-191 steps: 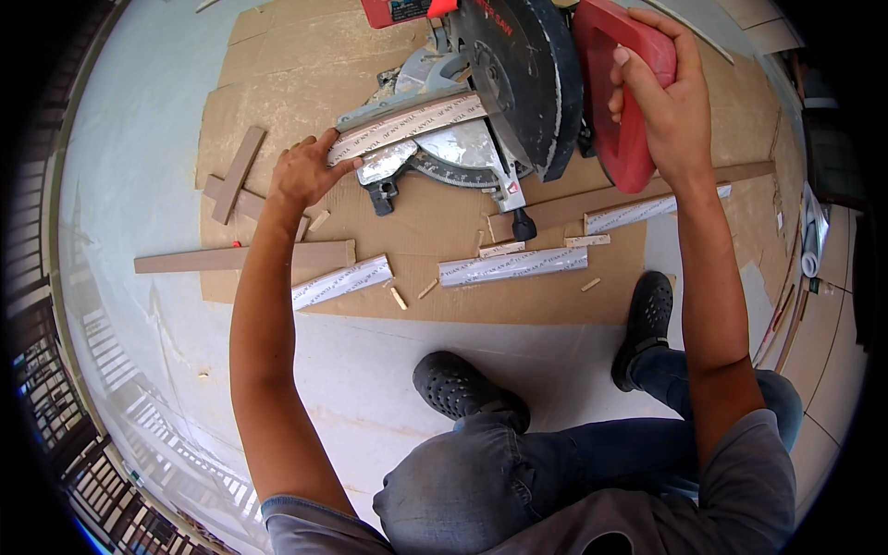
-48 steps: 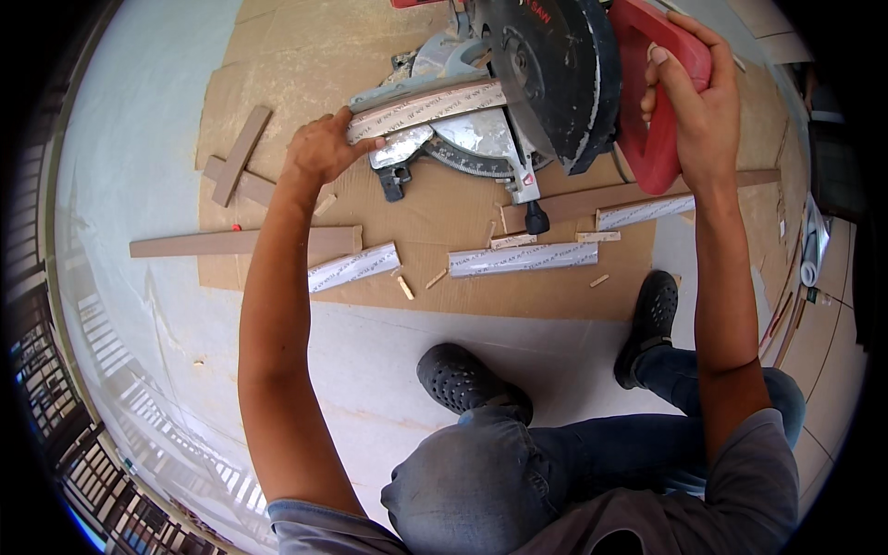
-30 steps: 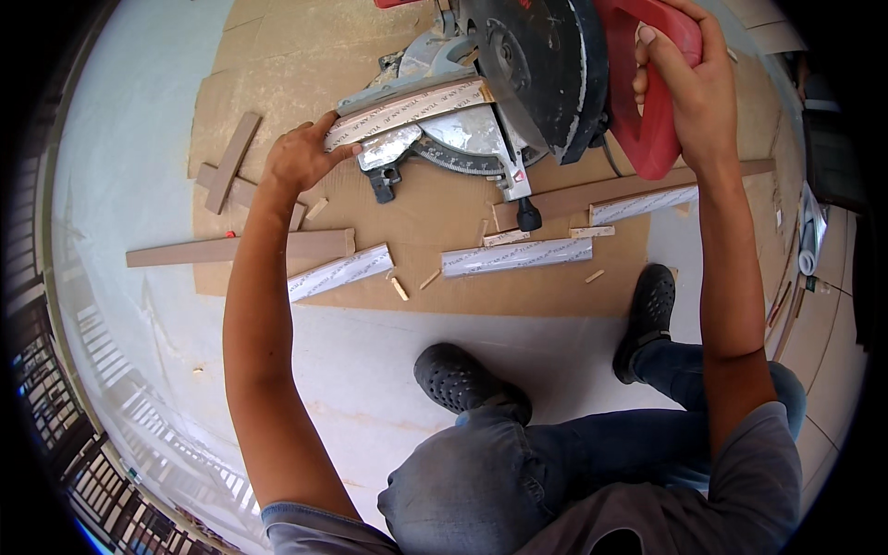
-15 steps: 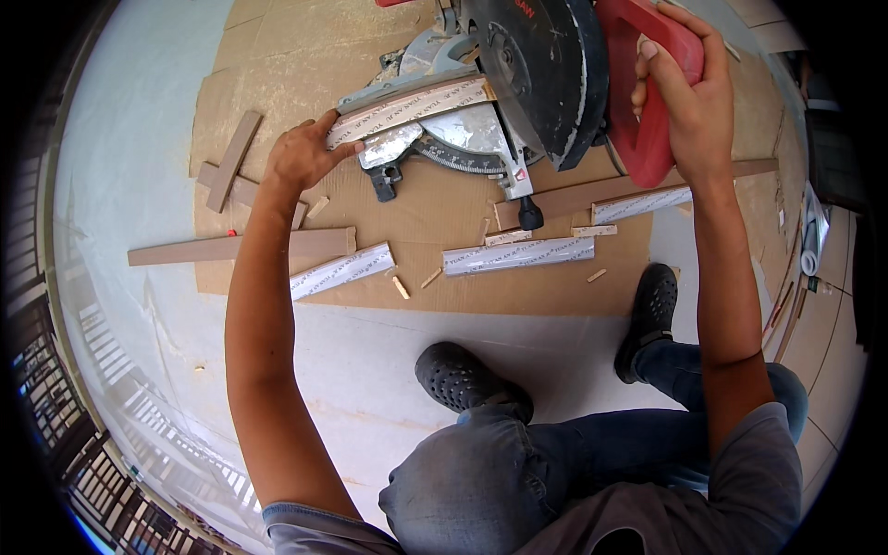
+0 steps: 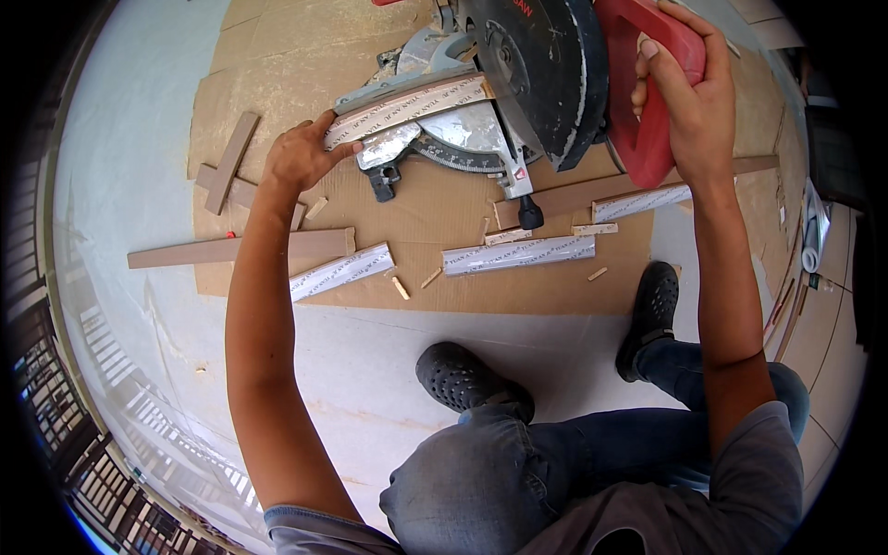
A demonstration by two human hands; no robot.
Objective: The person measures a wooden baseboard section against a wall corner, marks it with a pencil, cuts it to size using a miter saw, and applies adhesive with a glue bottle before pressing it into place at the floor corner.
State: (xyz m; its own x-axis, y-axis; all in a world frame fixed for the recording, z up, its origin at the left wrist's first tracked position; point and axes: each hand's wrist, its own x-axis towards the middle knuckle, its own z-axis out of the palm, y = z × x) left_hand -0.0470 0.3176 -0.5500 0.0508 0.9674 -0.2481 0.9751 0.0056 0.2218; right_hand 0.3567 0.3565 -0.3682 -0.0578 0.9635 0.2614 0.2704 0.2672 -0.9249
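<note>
A miter saw (image 5: 532, 83) with a dark blade guard stands on cardboard in front of me. My right hand (image 5: 680, 88) is wrapped round its red handle (image 5: 638, 153). Across the saw's base lies a strip of wood trim (image 5: 407, 109) covered in white printed film, set along the fence (image 5: 375, 92). My left hand (image 5: 305, 153) grips the trim's left end, thumb on the near side and fingers at the far side. The trim's right end reaches the blade guard; whether the blade touches it is hidden.
On the cardboard (image 5: 398, 296) lie brown boards (image 5: 277, 244), film-covered trim pieces (image 5: 518, 254) and several small offcuts (image 5: 400, 288). Two short boards cross (image 5: 231, 162) at the left. My dark clogs (image 5: 467, 377) rest near the cardboard's front edge. A silver roll (image 5: 812, 250) lies at far right.
</note>
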